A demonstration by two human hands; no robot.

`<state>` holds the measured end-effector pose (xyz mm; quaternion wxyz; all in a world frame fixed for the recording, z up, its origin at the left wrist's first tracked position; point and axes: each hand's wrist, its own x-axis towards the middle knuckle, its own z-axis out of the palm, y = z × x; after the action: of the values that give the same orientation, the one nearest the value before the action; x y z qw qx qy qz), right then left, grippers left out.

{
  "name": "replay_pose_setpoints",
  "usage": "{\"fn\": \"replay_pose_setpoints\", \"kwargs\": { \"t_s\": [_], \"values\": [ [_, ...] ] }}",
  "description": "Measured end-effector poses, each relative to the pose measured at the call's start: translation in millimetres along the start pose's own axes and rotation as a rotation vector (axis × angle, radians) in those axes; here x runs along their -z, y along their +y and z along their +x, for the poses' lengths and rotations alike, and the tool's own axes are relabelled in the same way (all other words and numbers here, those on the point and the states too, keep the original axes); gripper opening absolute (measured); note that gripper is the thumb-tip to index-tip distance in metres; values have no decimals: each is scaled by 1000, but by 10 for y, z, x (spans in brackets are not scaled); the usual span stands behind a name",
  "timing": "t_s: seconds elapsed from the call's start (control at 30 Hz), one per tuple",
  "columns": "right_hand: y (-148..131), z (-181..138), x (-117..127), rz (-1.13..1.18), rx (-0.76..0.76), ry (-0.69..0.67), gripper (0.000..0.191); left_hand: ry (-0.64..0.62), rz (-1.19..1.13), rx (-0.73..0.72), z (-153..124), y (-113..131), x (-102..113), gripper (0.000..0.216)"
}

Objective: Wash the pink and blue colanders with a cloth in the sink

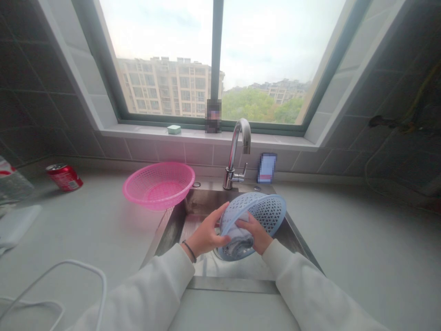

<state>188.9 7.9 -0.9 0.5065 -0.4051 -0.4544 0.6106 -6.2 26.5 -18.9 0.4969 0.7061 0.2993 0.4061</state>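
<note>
A light-blue plastic colander (270,214) with patterned holes is held tilted over the steel sink (203,269). At its left side, my left hand (208,232) is closed on the rim, thumb and fingers apart around the edge. My right hand (257,232) reaches into the colander and presses a crumpled grey cloth (239,236) against its inner wall. The fingers of that hand are partly hidden by the cloth. Behind the colander stands the chrome faucet (237,151), with no water visible from its spout.
Left of the sink, a pink plastic basket (158,184) overhangs the sink's edge. Farther left are a red can (65,177), a clear plastic bottle (14,181) and a white cable (101,280). A phone (267,168) leans behind the sink; a green box (174,129) sits on the windowsill.
</note>
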Motion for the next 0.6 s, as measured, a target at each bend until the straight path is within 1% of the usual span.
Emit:
{"fn": "replay_pose_setpoints", "kwargs": {
  "t_s": [0.07, 0.1, 0.2, 0.23, 0.37, 0.4, 0.5, 0.53, 0.6],
  "values": [
    [17, 4, 8, -100, -6, -35, 51, 6, 5, 0, 1, 2, 1, 107],
    [20, 3, 7, -104, -9, -46, 51, 11, 6, 0, 2, 3, 2, 107],
    [-5, -15, -13, 43, -19, -23, 49, 6, -7, -4, 5, 3, 7, 108],
    [-21, -21, -24, 60, -22, -12, 49, 1, -14, -4, 7, 1, 8, 108],
    [-64, -29, -47, -148, -6, -38, 48, 7, -3, 7, 10, -1, 10, 106],
    [-65, -27, -44, -151, -4, -44, 49, 8, 1, 5, 10, 3, 10, 105],
    [-40, -17, -20, -28, -17, -29, 49, -4, -6, -5, 8, 17, 8, 106],
    [-25, -11, -9, -30, -13, -20, 48, -8, -8, -3, 7, 21, 7, 106],
    [5, 3, 12, -144, 15, -12, 47, -7, 1, 3, 6, 23, 6, 105]
  ]
}}
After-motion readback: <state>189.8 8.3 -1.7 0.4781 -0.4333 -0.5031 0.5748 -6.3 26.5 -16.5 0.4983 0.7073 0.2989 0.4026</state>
